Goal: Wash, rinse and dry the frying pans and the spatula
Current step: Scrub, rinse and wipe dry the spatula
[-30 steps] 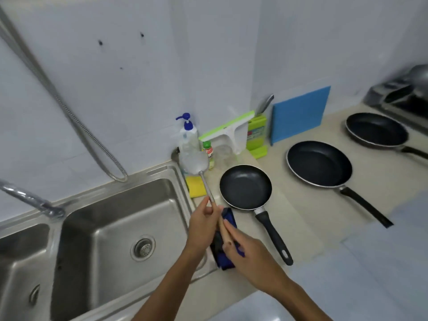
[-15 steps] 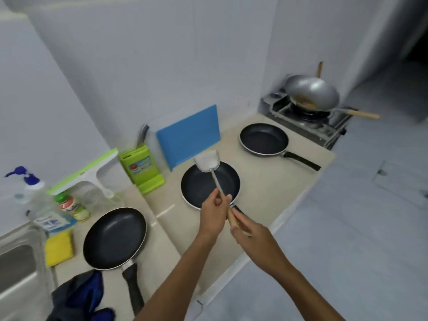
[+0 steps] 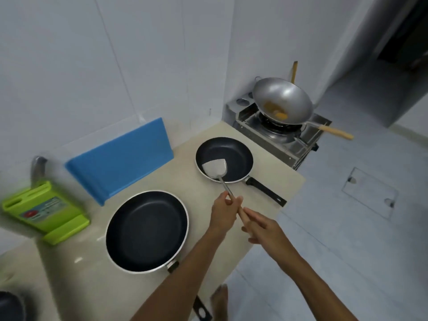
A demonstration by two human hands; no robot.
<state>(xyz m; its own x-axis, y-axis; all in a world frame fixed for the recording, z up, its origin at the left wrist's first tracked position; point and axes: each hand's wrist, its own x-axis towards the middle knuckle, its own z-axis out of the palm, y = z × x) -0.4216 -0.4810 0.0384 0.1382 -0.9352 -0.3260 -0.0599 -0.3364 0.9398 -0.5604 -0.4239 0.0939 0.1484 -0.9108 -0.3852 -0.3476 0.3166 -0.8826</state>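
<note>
A metal spatula [image 3: 214,169] with a wooden handle is held over the small black frying pan [image 3: 234,151] at the counter's far right, its blade above the pan's near-left rim. My left hand [image 3: 223,210] grips the metal shaft. My right hand [image 3: 260,224] pinches the wooden handle end just behind it, fingers partly spread. A large black frying pan [image 3: 147,230] sits on the counter to the left, its handle hidden under my left forearm. The rim of a third pan [image 3: 10,305] shows at the bottom left corner.
A blue cutting board [image 3: 120,158] leans on the wall. A green knife holder [image 3: 44,209] stands at the left. A steel wok [image 3: 282,100] with yellow food rests on a gas stove [image 3: 278,135] beyond the counter's right end. Grey floor lies to the right.
My view has swung right, away from the sink. Both hands carried the spatula rightward from the middle pan to over the small far pan.
</note>
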